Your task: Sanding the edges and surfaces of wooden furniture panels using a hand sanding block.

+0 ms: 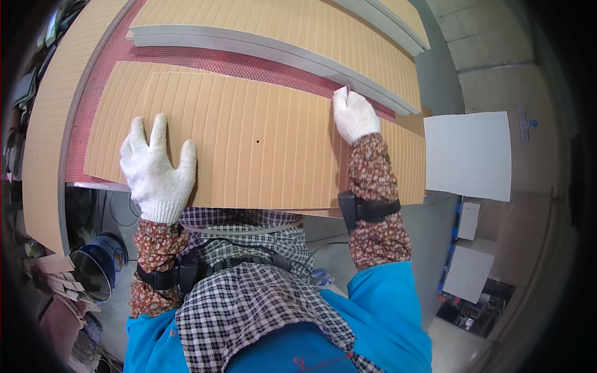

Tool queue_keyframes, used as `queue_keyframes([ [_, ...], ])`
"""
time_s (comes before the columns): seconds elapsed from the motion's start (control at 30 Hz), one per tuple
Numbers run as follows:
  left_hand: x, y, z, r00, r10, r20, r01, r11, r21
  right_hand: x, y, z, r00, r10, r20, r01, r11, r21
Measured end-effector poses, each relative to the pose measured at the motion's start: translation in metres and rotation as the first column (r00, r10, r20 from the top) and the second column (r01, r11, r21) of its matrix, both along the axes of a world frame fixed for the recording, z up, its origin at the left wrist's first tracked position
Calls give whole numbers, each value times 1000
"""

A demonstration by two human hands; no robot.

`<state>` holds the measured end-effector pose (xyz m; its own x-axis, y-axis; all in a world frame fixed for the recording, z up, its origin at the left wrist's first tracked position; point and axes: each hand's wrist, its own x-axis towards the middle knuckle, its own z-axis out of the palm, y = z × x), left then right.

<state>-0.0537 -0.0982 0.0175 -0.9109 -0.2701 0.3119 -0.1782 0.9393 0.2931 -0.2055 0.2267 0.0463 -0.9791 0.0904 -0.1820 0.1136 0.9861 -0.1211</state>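
We press the left hand [157, 171] flat, fingers spread, on the grooved panel [261, 149] at frame centre; right hand [353, 115] pinches its far edge. Aligning step, we judge; next needs an even push.

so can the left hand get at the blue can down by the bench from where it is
Probably not as things stand. The left hand lies flat on the grooved tan panel, while the blue can sits lower, beyond the bench edge. Nothing blocks it, but the hand must leave the panel.
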Motion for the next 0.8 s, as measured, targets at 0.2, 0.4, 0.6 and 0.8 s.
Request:
queue_keyframes([
  [0.2, 1, -2, -3, 1000, 6, -18, -6, 1000, 9, 8, -6, 0, 1000, -4, 25, 3, 999, 35],
  [0.4, 1, -3, -4, 999, -24, -48, 24, 1000, 13, 111, -11, 14, 998, -44, 43, 43, 999, 26],
  [0.6, -2, -6, -10, 995, -35, -93, 32, 999, -38, 212, -10, 12, 996, 73, -52, -71, 997, 28],
  [0.8, -1, -5, -9, 999, -13, -46, 12, 1000, -19, 247, -21, -4, 995, -28, -99, 26, 1000, -15],
])
